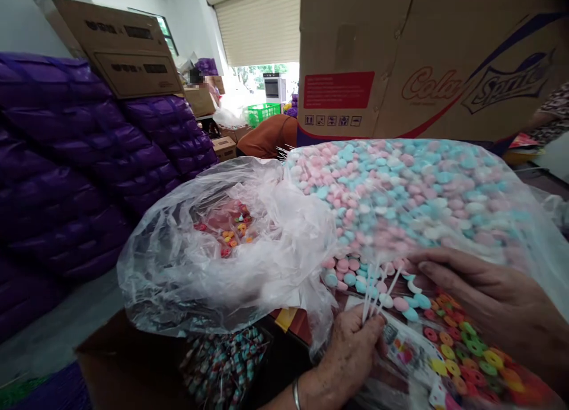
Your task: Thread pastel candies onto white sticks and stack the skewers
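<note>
My left hand, with a metal bangle at its wrist, is closed around several thin white sticks that point upward. Close to their upper ends is my right hand; its thumb and fingers are pinched together beside the tip of one stick, and what they hold is too small to make out. Behind the hands, a big clear plastic bag spills pink, blue and white candies. Colourful ring-shaped candies lie under my right hand. A printed packet lies just right of my left hand.
A crumpled clear bag with a few coloured candies stands to the left. Below it, an open carton holds many beaded sticks. Large cardboard boxes rise behind, purple wrapped stacks at left. A person's orange-brown clothing shows beyond.
</note>
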`<state>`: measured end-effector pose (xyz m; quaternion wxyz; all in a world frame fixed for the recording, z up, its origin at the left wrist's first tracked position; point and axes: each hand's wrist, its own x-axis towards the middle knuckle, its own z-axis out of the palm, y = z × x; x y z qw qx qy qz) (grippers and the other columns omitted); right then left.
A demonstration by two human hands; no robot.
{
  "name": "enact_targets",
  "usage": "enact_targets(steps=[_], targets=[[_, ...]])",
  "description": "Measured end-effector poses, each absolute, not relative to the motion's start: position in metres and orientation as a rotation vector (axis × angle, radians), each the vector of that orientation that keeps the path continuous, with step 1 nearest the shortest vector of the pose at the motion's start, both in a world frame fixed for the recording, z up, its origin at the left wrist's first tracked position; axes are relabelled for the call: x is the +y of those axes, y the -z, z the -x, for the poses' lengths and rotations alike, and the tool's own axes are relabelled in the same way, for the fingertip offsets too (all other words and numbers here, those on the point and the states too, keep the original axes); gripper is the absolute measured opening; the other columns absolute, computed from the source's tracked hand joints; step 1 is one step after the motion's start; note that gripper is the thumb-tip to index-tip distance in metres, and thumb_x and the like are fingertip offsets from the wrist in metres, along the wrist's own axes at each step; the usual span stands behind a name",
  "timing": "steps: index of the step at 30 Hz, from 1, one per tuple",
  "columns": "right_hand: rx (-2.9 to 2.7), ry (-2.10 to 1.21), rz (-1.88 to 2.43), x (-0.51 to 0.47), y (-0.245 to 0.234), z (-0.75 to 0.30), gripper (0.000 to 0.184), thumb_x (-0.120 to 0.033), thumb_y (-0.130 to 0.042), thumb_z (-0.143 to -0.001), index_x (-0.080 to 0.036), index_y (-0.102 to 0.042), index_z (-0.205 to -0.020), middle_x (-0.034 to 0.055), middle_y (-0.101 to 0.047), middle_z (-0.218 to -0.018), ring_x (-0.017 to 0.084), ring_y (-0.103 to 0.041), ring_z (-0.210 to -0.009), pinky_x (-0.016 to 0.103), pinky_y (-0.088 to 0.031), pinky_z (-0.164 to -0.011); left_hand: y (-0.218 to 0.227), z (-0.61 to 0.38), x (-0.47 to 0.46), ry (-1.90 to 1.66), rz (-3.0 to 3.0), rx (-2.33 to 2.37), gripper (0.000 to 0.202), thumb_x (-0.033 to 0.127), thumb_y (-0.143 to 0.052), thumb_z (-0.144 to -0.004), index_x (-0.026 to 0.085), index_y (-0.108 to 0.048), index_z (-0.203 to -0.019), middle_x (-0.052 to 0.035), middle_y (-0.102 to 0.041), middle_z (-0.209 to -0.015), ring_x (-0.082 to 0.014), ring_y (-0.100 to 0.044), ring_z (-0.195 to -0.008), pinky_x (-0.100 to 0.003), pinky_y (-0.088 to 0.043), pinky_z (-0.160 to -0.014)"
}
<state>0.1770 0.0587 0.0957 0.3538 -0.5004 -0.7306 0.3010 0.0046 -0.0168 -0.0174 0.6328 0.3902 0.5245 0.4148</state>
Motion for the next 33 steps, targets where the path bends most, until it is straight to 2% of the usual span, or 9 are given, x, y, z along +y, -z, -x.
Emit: enact_targets(steps=[5, 9, 12, 16, 24, 29, 33], targets=[[-1.805, -0.623, 1.610, 0.052, -0.060, -0.236, 0.029, -0.045, -0.053, -0.089, -0.023, -0.072, -0.095, 0.0027, -0.074, -0.071, 0.021, -0.070, -0.066, 0.032, -0.056, -0.063, 0.019, -0.003, -0.013, -0.949, -0.901, 1.265, 0.043, 0.055, -0.060, -0.086, 0.018, -0.058, -0.063, 0.0057, -0.045, -0.045, -0.0094, -0.036, -0.041, -0.022, -0.023, -0.042], [-1.995, -0.393, 1.710, 0.063, -0.047, -0.261, 0.026, -0.030, -0.048, -0.090, -0.023, -0.072, -0.097, 0.0040, -0.077, -0.091, 0.023, -0.070, -0.083, 0.033, -0.052, -0.076, 0.022, -0.005, -0.005, -0.992, -0.938, 1.262, 0.046, 0.060, -0.061, -0.083, 0.014, -0.069, -0.085, 0.0031, -0.056, -0.052, -0.0082, -0.035, -0.039, -0.021, -0.020, -0.040], [-2.173, -0.384, 1.713, 0.070, -0.042, -0.262, 0.028, -0.023, -0.046, -0.092, -0.022, -0.073, -0.099, 0.0059, -0.076, -0.101, 0.023, -0.069, -0.094, 0.033, -0.050, -0.084, 0.018, -0.008, -0.004, -1.009, -0.922, 1.244, 0.046, 0.056, -0.061, -0.083, 0.012, -0.067, -0.096, 0.0036, -0.058, -0.053, -0.0071, -0.033, -0.038, -0.020, -0.020, -0.040], [-2.406, -0.417, 1.687, 0.078, -0.037, -0.245, 0.024, -0.020, -0.048, -0.094, -0.021, -0.071, -0.101, 0.0067, -0.074, -0.104, 0.022, -0.067, -0.096, 0.030, -0.047, -0.085, 0.016, -0.008, -0.005, -1.001, -0.917, 1.237, 0.042, 0.051, -0.063, -0.083, 0.014, -0.063, -0.102, 0.0049, -0.058, -0.053, -0.0060, -0.032, -0.037, -0.019, -0.018, -0.039], [-2.693, -0.199, 1.685, 0.076, -0.021, -0.216, 0.020, -0.013, -0.048, -0.094, -0.014, -0.066, -0.103, 0.0137, -0.068, -0.108, 0.026, -0.060, -0.104, 0.032, -0.043, -0.085, 0.019, -0.007, -0.006, -0.983, -0.922, 1.214, 0.036, 0.047, -0.068, -0.080, 0.014, -0.066, -0.095, 0.0046, -0.057, -0.054, -0.0047, -0.033, -0.038, -0.018, -0.017, -0.040], [-2.386, -0.268, 1.815, 0.082, -0.014, -0.223, 0.022, -0.012, -0.050, -0.087, -0.016, -0.063, -0.103, 0.0104, -0.069, -0.101, 0.024, -0.061, -0.094, 0.031, -0.043, -0.081, 0.019, -0.008, -0.005, -0.986, -0.909, 1.236, 0.038, 0.051, -0.067, -0.079, 0.014, -0.065, -0.089, 0.0052, -0.056, -0.051, -0.0047, -0.031, -0.036, -0.018, -0.018, -0.038], [-2.244, -0.258, 1.666, 0.090, -0.010, -0.224, 0.029, -0.013, -0.048, -0.086, -0.016, -0.061, -0.113, 0.0103, -0.068, -0.109, 0.023, -0.061, -0.097, 0.031, -0.044, -0.085, 0.020, -0.008, -0.004, -0.990, -0.881, 1.243, 0.040, 0.053, -0.068, -0.076, 0.015, -0.064, -0.087, 0.0050, -0.056, -0.051, -0.0049, -0.031, -0.035, -0.019, -0.018, -0.038]])
